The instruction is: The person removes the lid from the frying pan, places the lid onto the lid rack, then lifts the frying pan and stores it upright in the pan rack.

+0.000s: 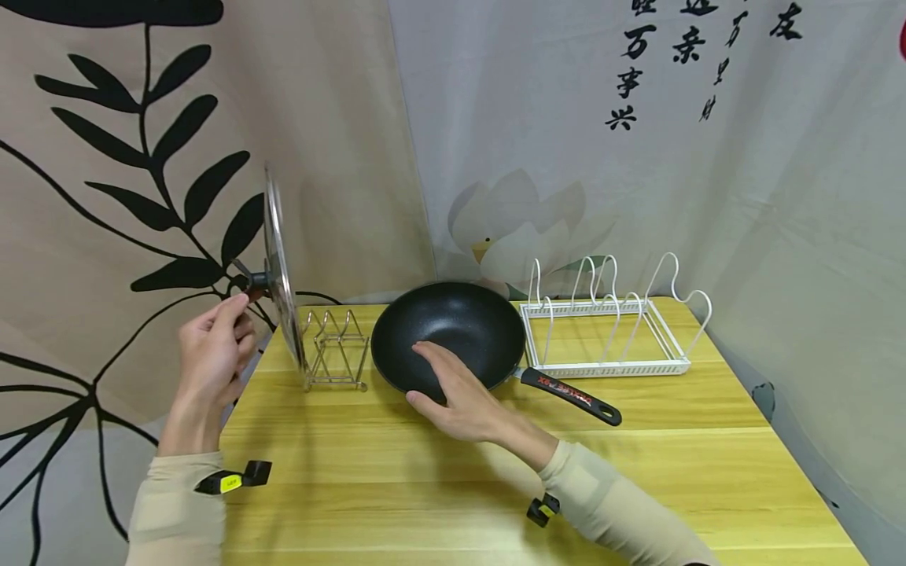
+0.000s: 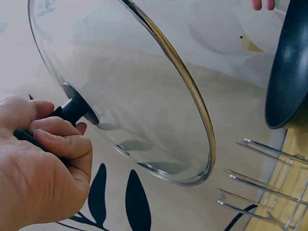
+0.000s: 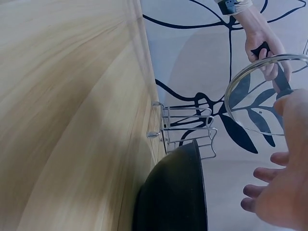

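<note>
My left hand (image 1: pixel 212 354) grips the dark knob of a glass lid (image 1: pixel 281 267), which stands on edge, nearly vertical, at the left side of the wire rack (image 1: pixel 336 354). In the left wrist view the fingers of the left hand (image 2: pixel 53 159) curl round the black handle, and the lid (image 2: pixel 144 96) tilts beside them. Over the black pan (image 1: pixel 481 314) hangs my right hand (image 1: pixel 460 397), fingers extended, holding nothing. The right wrist view has the right hand (image 3: pixel 288 178) above the pan (image 3: pixel 173 192). Whether the lid touches the rack, I cannot tell.
A white rack (image 1: pixel 609 367) with tall hooped dividers stands at the back right of the wooden table (image 1: pixel 396 487). The pan's handle (image 1: pixel 569 395) points right and toward the front. A patterned curtain (image 1: pixel 340 157) hangs behind the table.
</note>
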Motion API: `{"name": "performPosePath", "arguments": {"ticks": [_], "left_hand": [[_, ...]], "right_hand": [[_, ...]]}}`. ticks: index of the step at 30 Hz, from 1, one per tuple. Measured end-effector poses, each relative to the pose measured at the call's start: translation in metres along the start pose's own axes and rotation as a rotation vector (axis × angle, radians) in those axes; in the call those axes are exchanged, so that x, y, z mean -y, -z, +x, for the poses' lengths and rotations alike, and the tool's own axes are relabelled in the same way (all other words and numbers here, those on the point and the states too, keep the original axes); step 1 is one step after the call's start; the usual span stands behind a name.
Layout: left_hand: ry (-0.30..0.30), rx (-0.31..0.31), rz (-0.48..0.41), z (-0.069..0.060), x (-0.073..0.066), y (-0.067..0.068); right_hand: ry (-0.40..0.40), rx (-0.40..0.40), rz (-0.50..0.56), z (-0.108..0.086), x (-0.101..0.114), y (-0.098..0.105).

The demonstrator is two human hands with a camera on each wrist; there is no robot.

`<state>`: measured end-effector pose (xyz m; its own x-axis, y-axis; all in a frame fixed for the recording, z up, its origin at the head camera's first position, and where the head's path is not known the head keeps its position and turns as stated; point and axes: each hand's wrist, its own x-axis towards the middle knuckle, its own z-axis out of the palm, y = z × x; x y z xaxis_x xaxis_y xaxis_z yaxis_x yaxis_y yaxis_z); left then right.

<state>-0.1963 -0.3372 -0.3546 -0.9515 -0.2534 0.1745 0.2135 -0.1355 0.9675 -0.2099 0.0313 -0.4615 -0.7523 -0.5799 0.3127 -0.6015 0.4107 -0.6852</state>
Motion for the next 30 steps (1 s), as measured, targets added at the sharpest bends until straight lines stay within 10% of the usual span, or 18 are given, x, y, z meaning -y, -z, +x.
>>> {"name": "performPosePath", "arguments": {"ticks": [30], "left_hand": [[0.025, -0.065, 0.003, -0.001, -0.002, 0.020]], "right_hand": [[0.027, 0.023, -0.012, 0.031, 0.008, -0.027]]}}
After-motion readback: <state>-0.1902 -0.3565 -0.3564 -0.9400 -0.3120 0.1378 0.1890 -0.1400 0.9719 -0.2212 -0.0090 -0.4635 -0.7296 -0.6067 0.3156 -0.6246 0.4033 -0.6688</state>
